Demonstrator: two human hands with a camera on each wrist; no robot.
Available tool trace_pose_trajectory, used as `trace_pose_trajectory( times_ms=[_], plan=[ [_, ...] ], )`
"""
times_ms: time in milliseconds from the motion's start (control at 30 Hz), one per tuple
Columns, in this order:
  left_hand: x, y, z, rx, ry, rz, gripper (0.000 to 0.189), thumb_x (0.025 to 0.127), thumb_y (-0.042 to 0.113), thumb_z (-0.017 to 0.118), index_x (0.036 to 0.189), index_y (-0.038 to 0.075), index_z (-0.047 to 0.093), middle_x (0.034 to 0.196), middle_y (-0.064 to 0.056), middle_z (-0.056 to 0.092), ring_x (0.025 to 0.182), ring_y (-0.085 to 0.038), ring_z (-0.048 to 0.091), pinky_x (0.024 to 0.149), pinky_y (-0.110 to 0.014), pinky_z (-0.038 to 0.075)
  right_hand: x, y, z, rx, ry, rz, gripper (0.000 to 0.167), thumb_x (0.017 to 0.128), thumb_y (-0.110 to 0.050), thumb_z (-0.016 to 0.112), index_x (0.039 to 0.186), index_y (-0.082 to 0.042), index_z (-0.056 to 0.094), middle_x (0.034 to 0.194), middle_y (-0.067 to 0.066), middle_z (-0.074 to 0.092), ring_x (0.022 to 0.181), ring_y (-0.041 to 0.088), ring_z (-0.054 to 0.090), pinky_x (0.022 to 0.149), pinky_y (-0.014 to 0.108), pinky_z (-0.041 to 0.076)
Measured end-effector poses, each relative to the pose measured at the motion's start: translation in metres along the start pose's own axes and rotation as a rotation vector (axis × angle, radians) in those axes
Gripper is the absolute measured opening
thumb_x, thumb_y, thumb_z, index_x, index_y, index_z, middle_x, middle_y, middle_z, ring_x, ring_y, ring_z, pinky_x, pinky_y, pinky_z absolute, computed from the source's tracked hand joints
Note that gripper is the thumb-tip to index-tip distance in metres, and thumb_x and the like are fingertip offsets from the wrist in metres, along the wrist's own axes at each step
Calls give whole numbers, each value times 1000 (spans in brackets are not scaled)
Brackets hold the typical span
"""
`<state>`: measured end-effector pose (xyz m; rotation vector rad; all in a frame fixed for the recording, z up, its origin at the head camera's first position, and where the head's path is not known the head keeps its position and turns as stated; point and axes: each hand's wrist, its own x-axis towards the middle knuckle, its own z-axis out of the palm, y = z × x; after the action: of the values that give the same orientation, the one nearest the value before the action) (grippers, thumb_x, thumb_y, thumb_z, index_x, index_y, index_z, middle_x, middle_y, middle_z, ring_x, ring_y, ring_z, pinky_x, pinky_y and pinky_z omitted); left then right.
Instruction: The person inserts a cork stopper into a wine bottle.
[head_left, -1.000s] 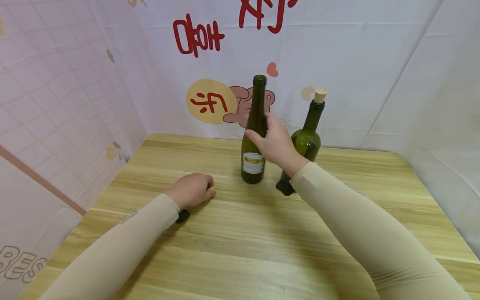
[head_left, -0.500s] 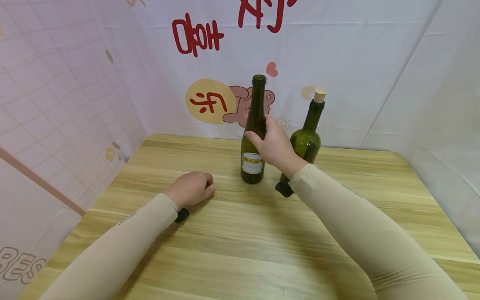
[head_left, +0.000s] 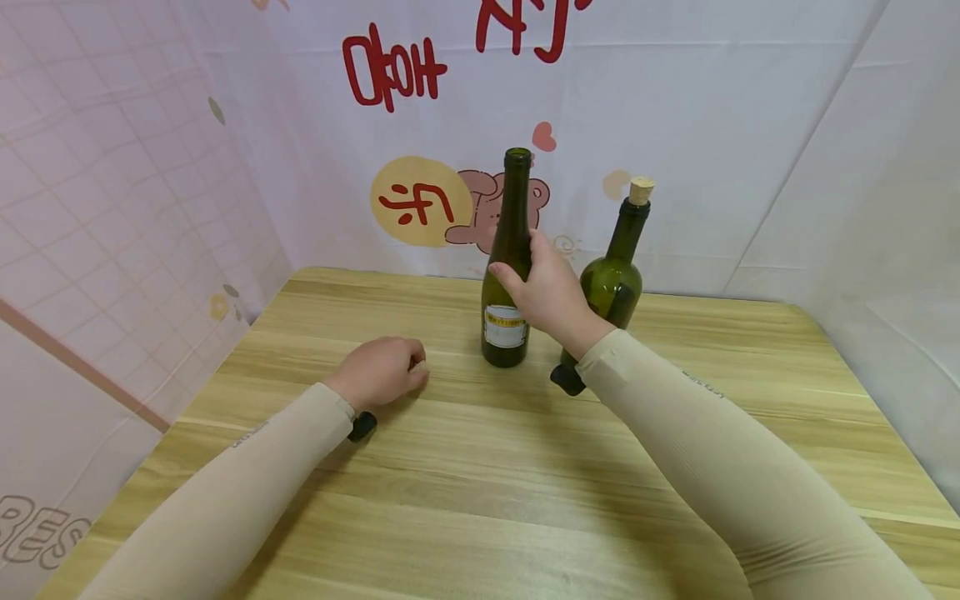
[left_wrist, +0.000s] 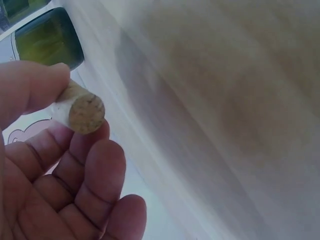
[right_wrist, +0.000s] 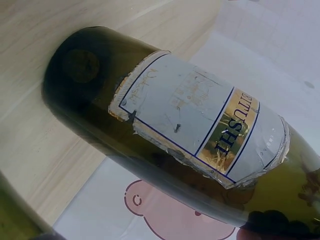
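A green glass wine bottle (head_left: 504, 287) with a white and gold label stands upright on the table, its mouth uncorked. My right hand (head_left: 553, 292) grips it around the shoulder, thumb across the front. The label (right_wrist: 200, 115) fills much of the right wrist view, its edges torn. To the left of the bottle, my left hand (head_left: 381, 371) is low over the table. Between its thumb and fingers it pinches a cork (left_wrist: 82, 109), whose round end faces the left wrist camera; the head view shows only a bit of it.
Right behind my right wrist stands a second green bottle (head_left: 617, 279) with a cork (head_left: 641, 191) in its neck. The wooden table (head_left: 450, 500) ends at the back against a printed cloth wall (head_left: 675, 100). A black wrist device (head_left: 363, 427) sits under the left cuff.
My left hand has shifted slightly up and away from me with the cork. My right hand and both bottles stay in place.
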<state>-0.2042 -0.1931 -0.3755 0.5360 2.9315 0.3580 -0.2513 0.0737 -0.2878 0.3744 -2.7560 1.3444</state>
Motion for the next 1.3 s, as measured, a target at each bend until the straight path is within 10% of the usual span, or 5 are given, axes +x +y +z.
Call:
trace_pose_trajectory(
  times_ms=[1300],
  plan=[
    [17,17,-58,-9,82,14,18,105,33,62,106,16,69,87,1,65,75,-17,57,72,-35,47,-2,0,1,-5,8,-8,66,103,-44,65,156,-15,39,145,10,59,134,30,61,110,57,51]
  ],
)
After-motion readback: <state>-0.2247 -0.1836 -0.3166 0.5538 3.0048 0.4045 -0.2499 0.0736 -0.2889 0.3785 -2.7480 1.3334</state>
